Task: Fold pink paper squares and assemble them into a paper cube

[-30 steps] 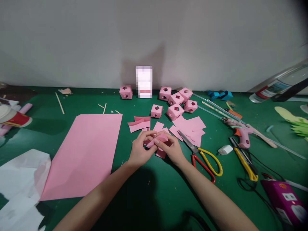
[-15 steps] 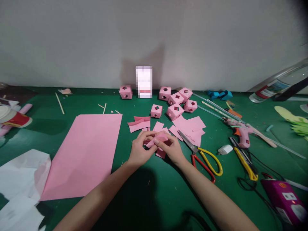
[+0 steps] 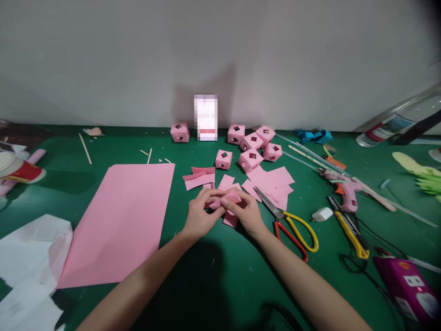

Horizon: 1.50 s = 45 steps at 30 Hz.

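Observation:
A small folded piece of pink paper [image 3: 230, 198] is pinched between both my hands, in front of me. My left hand [image 3: 203, 214] grips its left end, thumb towards me. My right hand [image 3: 247, 211] closes on the right end, its thumb tip pressing the paper near the middle. Loose pink paper pieces [image 3: 275, 181] lie just beyond and under the hands. Left of these rests a folded pink strip [image 3: 200, 178]. Several pink paper cubes with diamond-shaped holes [image 3: 251, 159] stand farther back. Scissors [image 3: 275, 212] with one red and one yellow handle lie beside my right hand.
Large pink sheets [image 3: 127, 220] and crumpled white paper [image 3: 34, 253] lie at left, near a paper cup [image 3: 22, 169]. On the right are a pink glue gun [image 3: 347, 191], a yellow cutter [image 3: 351, 230], a white plug [image 3: 323, 214], a purple box [image 3: 406, 287] and a bottle [image 3: 389, 126].
Almost nothing differs. Both hands keep their hold on the folded pink paper, with only a very slight shift of the fingers.

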Motion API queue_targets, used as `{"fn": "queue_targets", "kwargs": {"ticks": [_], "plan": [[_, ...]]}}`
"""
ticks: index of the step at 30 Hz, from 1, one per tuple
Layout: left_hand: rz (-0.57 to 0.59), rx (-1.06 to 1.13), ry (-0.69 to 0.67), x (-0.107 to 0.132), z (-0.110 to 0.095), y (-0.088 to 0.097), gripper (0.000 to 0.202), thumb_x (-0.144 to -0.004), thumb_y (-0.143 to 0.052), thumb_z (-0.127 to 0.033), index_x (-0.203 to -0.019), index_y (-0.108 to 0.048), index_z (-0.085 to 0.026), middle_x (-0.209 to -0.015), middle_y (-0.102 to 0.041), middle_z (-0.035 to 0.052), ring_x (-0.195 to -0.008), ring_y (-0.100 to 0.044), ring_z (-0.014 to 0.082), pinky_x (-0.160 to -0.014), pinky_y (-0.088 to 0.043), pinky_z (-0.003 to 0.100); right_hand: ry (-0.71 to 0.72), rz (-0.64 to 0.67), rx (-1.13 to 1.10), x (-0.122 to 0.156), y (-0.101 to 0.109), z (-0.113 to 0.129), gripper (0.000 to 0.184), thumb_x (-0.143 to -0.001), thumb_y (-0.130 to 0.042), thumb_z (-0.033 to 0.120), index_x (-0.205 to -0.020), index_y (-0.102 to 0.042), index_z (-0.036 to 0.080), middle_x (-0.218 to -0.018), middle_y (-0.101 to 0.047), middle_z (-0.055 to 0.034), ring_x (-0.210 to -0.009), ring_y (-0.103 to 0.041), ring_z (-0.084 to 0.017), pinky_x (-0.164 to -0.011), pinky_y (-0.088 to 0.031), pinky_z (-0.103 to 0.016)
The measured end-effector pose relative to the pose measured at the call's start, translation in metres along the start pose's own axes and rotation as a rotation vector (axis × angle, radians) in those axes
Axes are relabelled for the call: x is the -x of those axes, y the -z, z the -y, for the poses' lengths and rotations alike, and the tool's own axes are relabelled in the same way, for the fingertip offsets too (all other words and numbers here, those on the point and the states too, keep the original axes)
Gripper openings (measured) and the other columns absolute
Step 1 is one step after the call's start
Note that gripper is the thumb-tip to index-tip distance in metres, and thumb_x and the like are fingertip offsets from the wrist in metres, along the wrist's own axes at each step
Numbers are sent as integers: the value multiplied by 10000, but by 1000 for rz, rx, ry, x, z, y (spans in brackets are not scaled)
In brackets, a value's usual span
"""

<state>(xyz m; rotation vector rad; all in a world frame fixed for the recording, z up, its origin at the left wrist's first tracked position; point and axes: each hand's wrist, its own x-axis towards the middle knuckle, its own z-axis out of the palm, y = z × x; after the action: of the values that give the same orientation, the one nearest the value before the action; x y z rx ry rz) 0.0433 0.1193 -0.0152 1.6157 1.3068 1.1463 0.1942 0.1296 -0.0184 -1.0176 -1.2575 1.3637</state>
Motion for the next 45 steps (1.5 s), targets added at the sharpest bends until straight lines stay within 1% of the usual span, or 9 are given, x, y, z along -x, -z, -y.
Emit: {"fn": "queue_targets", "kwargs": {"ticks": [7,19,22,26,31,34,36,40,45], "plan": [[9,-8,-16,0,2,0,182,-762,-694,-191,-941,-663,-204,-948,-647,20,-779,-692,138,-728,-543,242,-30,-18,-33,-1,0,1,235,-754,-767,411,-753,-708,184,-807,-635,-20,-763,-575,-171,-763,-480,-307],[-7,-53,-80,-1,0,1,191,-749,-690,-158,-932,-672,-208,-916,-656,21,-821,-671,148,-744,-546,255,-26,-29,-3,-1,0,-1,243,-747,-769,415,-715,-693,187,-810,-637,-21,-777,-579,-175,-774,-477,-310],[-14,-47,-75,-1,-1,0,178,-755,-685,-165,-927,-677,-208,-907,-659,19,-810,-673,145,-737,-545,251,-22,-23,-18,-1,1,-2,219,-760,-765,391,-719,-695,187,-812,-640,-19,-776,-583,-172,-776,-476,-307],[-21,-11,-40,-1,-1,0,174,-766,-686,-190,-939,-671,-200,-919,-662,24,-784,-684,139,-728,-551,247,-17,-36,-31,0,0,-4,228,-789,-739,408,-737,-698,189,-796,-654,-23,-776,-596,-178,-773,-484,-314],[-47,-21,-18,-1,1,1,251,-774,-700,-225,-1019,-650,-205,-963,-692,36,-801,-690,151,-727,-553,256,-51,-88,-75,0,-1,-9,247,-765,-754,429,-727,-692,193,-733,-654,-13,-690,-583,-161,-685,-493,-298],[-93,-46,-40,-1,2,1,302,-769,-717,-240,-1060,-640,-211,-1026,-699,46,-888,-687,173,-778,-546,276,-68,-112,-82,-1,-1,-9,261,-759,-756,436,-714,-683,189,-701,-642,-7,-657,-562,-149,-647,-478,-284],[-118,-53,-35,-1,2,1,306,-766,-724,-247,-1058,-641,-210,-1043,-700,47,-904,-681,177,-791,-541,279,-67,-142,-59,-2,-1,-9,285,-758,-751,447,-688,-661,186,-681,-626,-3,-647,-545,-143,-634,-464,-279],[-128,12,24,-2,2,1,340,-773,-727,-259,-1090,-614,-207,-925,-706,21,-784,-678,147,-721,-537,253,-76,-167,-3,-2,-2,-8,333,-758,-733,485,-665,-618,186,-648,-594,7,-631,-520,-142,-614,-440,-280],[-116,78,50,-2,4,1,428,-776,-735,-257,-1167,-568,-204,-918,-700,29,-851,-687,161,-778,-525,259,-74,-178,20,-1,-3,-6,376,-773,-719,491,-631,-550,186,-599,-523,37,-578,-459,-114,-569,-384,-251]]}}
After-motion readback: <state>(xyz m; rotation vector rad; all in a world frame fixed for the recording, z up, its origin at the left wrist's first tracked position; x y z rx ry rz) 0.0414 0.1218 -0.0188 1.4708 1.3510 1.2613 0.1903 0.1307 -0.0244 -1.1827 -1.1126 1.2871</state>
